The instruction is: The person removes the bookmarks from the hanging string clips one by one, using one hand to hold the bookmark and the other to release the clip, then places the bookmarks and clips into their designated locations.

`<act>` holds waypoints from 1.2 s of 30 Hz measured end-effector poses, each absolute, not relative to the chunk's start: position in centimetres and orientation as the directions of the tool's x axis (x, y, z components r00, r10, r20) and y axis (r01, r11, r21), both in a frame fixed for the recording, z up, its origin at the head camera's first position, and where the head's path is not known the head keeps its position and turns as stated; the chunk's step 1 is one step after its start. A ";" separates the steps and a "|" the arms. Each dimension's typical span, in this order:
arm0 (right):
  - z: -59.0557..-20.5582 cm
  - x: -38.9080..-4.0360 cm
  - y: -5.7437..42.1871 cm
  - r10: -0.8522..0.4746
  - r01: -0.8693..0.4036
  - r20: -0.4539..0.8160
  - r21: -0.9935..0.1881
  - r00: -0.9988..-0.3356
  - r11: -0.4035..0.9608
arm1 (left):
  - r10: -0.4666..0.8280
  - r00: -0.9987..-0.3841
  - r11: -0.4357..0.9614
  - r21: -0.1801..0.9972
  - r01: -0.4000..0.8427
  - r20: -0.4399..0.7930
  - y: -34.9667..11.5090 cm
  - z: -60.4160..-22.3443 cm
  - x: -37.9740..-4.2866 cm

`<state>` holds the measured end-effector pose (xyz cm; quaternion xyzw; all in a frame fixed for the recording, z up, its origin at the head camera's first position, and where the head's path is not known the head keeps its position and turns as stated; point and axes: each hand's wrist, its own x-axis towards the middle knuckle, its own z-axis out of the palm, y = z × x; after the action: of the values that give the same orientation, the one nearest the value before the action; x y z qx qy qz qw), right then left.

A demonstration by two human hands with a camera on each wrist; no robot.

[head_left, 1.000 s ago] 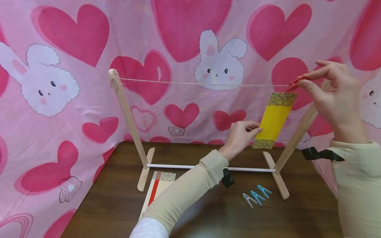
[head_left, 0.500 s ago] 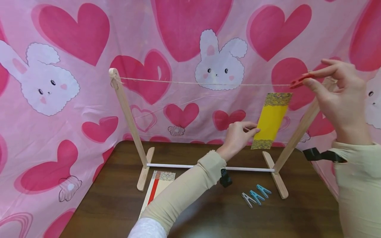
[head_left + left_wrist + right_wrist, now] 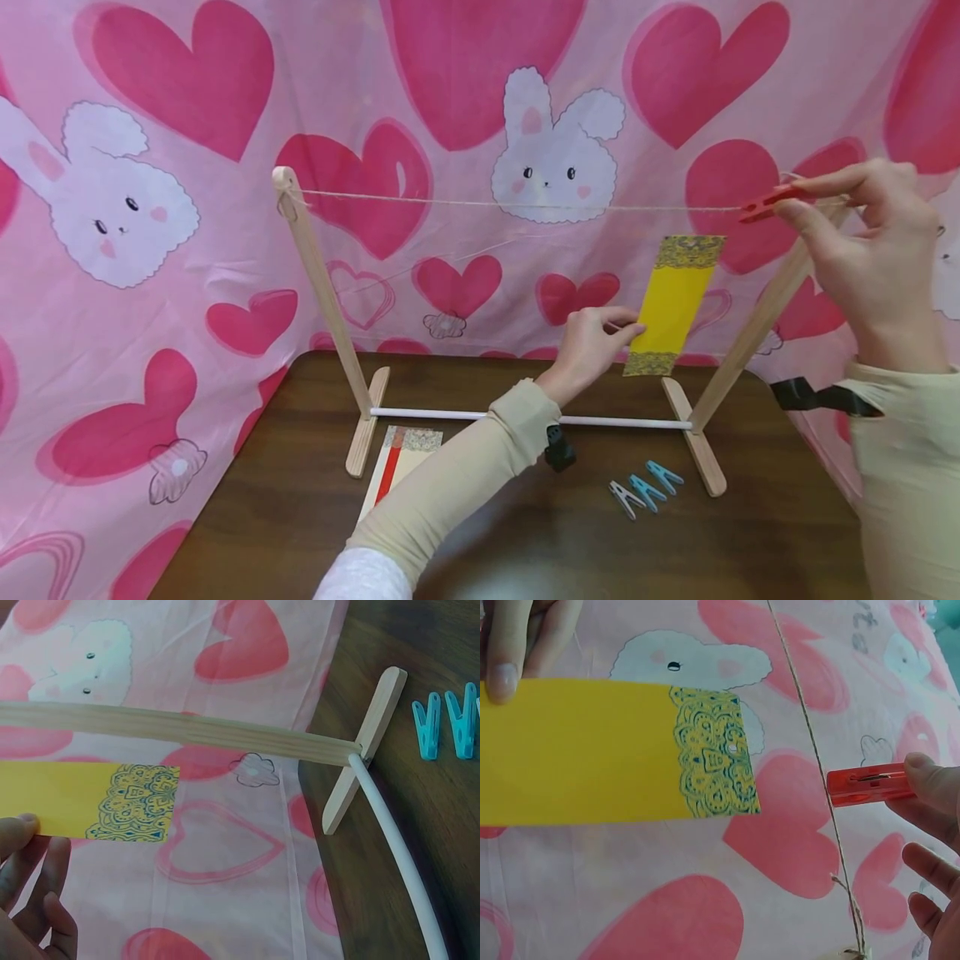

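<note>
My left hand (image 3: 587, 348) pinches a yellow card (image 3: 672, 304) by its left edge. Patterned bands cover both ends of the card, and a small hole shows near the upper end in the right wrist view. A red clothespin (image 3: 866, 785) is pinched between thumb and fingers of my right hand (image 3: 873, 250). Its tip meets the string (image 3: 487, 202) close to the right post; whether it clips the string, I cannot tell. The card's top edge hangs below and left of the clothespin, apart from the string.
Wooden posts, left (image 3: 318, 292) and right (image 3: 765, 333), carry the string, and a white rod (image 3: 626, 422) joins their feet. Two blue clothespins (image 3: 663, 477) and a pale one (image 3: 625, 500) lie at front right. Cream cards with a red strip (image 3: 388, 473) lie partly under my left forearm.
My right hand has slid a little to the right with the red clothespin. My left hand and the yellow card have drifted left, widening the gap between card and clothespin.
</note>
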<state>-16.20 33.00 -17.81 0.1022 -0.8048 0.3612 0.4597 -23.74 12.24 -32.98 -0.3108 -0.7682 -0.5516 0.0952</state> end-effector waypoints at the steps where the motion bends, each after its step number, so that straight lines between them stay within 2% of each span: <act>1: -17.9 -16.2 33.1 0.166 -0.498 0.814 -0.486 -0.556 0.718 | 0.373 -0.789 0.197 0.789 0.582 0.489 12.1 -33.0 -23.7; 7: -18.3 -15.5 33.5 0.186 -0.444 0.789 -0.504 -0.586 0.741 | 0.383 -0.793 0.210 0.791 0.575 0.475 11.6 -33.2 -23.5; 14: -19.0 -14.7 33.4 0.126 -0.485 0.818 -0.448 -0.561 0.751 | 0.388 -0.791 0.203 0.794 0.573 0.472 11.2 -33.6 -23.4; 19: -19.2 -14.0 32.9 0.138 -0.410 0.794 -0.444 -0.592 0.797 | 0.393 -0.788 0.194 0.795 0.575 0.474 10.9 -33.8 -23.1; 25: -19.6 -13.3 32.4 0.112 -0.426 0.817 -0.405 -0.565 0.809 | 0.392 -0.794 0.172 0.810 0.560 0.465 10.5 -34.0 -22.7; 36: -21.2 -12.6 32.7 0.081 -0.400 0.795 -0.387 -0.601 0.831 | 0.387 -0.804 0.202 0.809 0.551 0.451 9.4 -34.8 -22.0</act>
<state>-12.61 32.71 -21.21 0.0936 -0.8514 0.2754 0.4365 -21.98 9.37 -34.80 -0.3041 -0.7717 -0.5537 0.0741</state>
